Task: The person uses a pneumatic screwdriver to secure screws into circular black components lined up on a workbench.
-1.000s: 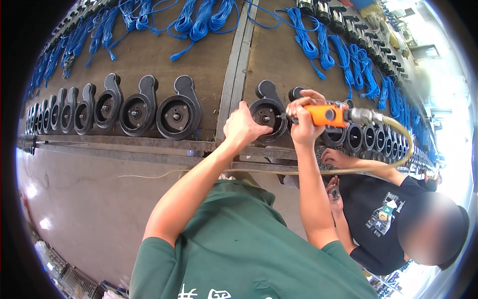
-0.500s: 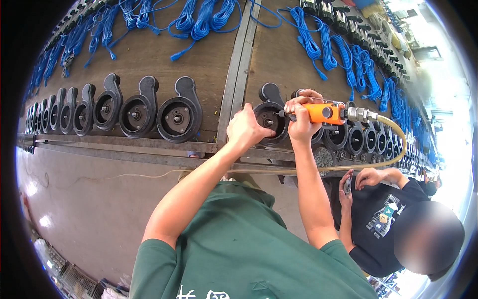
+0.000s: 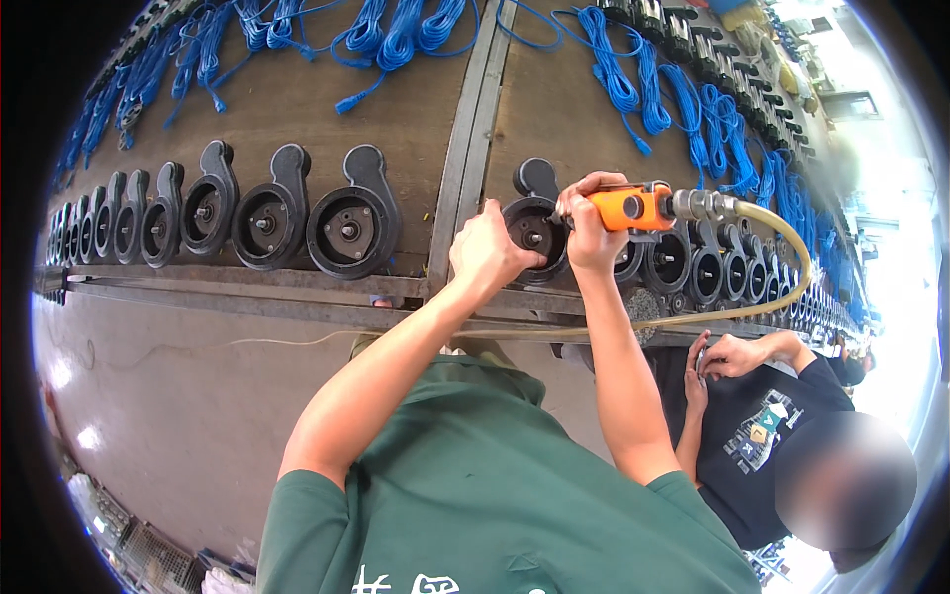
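My left hand [image 3: 485, 247] grips the left side of a black round housing [image 3: 535, 176], its thumb laid over the lower rim. The housing stands at the table's front edge, its open face toward me with a metal shaft in the middle and a rounded arm on top. My right hand [image 3: 592, 230] is wrapped round an orange air screwdriver [image 3: 633, 207], held level. The tool's tip points left at the housing's right inner side; whether it touches a screw I cannot tell. A pale hose [image 3: 792, 243] runs from the tool's back end.
Similar black housings [image 3: 354, 233] line the table edge on both sides. Blue cable bundles [image 3: 401, 40] lie farther back, left and right of a metal seam [image 3: 465, 148]. At right, a co-worker in a black shirt [image 3: 762, 436] handles a small part. The hose also trails behind the table edge.
My right hand and the air screwdriver have shifted slightly left and up, and the hose has moved with them. My left hand stays on the housing. The co-worker's hands have come together.
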Motion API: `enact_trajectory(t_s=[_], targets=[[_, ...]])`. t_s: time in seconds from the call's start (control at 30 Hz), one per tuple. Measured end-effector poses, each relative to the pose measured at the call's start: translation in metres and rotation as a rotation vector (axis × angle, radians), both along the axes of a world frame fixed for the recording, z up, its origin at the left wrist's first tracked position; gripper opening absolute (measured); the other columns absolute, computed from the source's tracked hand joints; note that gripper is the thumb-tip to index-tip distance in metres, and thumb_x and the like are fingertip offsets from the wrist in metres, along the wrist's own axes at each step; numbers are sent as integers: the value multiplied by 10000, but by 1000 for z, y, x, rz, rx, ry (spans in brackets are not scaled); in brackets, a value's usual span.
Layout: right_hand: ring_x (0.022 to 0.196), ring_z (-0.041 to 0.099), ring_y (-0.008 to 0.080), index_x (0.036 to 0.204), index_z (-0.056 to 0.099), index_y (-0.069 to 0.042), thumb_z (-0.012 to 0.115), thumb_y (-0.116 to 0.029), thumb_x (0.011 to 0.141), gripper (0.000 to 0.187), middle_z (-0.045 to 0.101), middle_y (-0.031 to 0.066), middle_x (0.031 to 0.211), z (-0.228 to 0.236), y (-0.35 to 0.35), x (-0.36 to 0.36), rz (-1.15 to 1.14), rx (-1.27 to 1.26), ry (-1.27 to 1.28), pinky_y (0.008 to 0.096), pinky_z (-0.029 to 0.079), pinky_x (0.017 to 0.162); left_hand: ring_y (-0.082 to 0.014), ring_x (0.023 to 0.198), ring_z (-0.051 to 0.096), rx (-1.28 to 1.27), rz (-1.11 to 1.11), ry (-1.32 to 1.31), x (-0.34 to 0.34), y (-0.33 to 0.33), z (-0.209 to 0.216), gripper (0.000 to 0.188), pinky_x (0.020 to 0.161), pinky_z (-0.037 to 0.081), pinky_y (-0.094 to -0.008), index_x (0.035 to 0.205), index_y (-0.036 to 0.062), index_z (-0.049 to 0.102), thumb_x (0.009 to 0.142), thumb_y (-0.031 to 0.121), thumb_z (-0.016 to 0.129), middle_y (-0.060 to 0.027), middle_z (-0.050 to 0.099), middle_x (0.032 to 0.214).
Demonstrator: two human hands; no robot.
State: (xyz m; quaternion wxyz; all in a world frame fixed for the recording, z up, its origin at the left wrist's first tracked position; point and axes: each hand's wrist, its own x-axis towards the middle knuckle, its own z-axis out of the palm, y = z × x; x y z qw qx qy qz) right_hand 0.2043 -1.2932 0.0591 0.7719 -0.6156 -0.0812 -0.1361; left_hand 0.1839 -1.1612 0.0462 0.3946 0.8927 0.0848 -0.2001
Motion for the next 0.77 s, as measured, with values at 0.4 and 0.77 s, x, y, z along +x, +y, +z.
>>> enact_trajectory(t_s=[0.4,0.77], targets=[[739,599,112,993,560,29,563,-4,856,140,588,89,1007,47,-37,-28,-150,-83,-184,263,494,692,-401,1148,583,140,-93,-118,4,3,-5,946,960,499,-455,1304,-18,432,620,449,889,-268,599,1204],[703,596,111,1110,528,21,586,-32,882,242,612,54,799,37,-138,-90,-395,-15,-126,241,481,679,-420,1323,386,240,-653,-709,16,-103,25,419,1074,372,-506,1143,73,703,777,265,771,-209,456,1437]])
